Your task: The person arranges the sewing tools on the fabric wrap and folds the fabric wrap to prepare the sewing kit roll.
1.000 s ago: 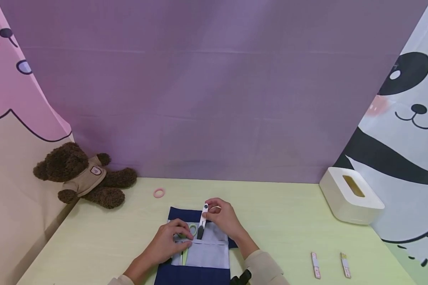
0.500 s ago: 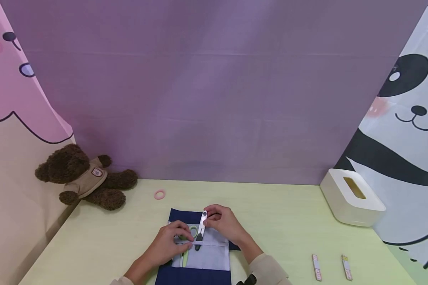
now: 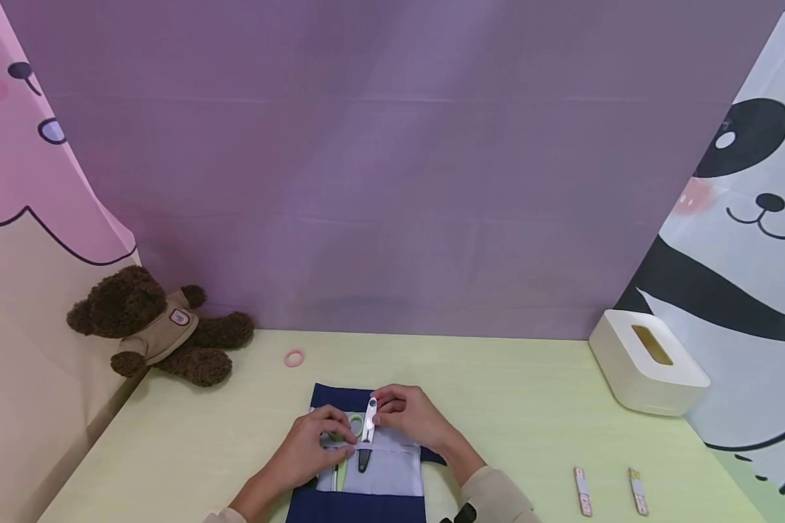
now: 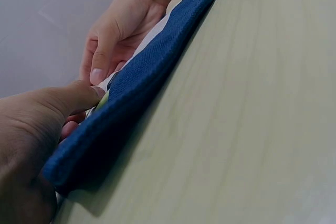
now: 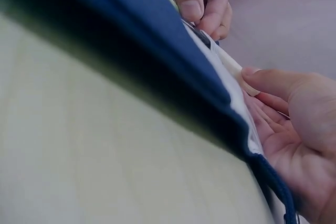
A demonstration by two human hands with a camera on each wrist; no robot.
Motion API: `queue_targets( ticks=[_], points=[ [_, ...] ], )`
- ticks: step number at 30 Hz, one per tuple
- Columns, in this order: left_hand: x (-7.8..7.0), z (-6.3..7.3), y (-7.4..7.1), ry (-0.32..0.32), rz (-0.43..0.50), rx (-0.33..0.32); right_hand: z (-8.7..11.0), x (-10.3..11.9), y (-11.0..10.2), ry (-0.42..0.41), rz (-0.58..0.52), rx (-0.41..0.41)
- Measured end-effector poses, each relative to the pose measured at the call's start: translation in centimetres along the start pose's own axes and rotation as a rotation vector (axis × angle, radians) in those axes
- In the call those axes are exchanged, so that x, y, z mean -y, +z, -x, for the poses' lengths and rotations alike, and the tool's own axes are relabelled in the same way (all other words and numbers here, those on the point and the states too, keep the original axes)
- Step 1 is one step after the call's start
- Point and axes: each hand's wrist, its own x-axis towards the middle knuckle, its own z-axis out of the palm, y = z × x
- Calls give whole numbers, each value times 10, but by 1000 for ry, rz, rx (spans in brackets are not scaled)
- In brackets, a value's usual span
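Note:
A navy fabric case [image 3: 355, 508] with a grey pocket panel [image 3: 392, 472] lies unfolded on the table. My right hand [image 3: 419, 418] pinches a slim white tool [image 3: 370, 420] with a black end, its exact kind unclear. The black end sits below the pocket's top edge and seems to show through the pocket. My left hand [image 3: 314, 444] pinches the pocket's edge beside the tool. Green-handled scissors [image 3: 356, 421] stand in the pocket, partly covered by my left fingers. In the left wrist view, the case's navy border [image 4: 152, 69] hides most of the tool.
A pink ring [image 3: 294, 357] lies behind the case. Two small slim packets [image 3: 583, 492] lie at the right. A white tissue box [image 3: 650, 363] stands at the far right corner, and a brown teddy bear [image 3: 163, 327] leans at the back left.
My right hand has moved down toward the near side, and the tool's black end has slid below the pocket's top edge. My left hand has stayed nearly in place.

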Motion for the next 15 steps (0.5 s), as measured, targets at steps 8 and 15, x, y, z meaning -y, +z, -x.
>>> queue_targets(
  ticks=[8,15],
  points=[
    [0,1,0,20,-9,-7,2,1,-1,-22,20,30],
    [0,1,0,19,-8,-18,1,0,-1,-31,40,48]
  ],
)
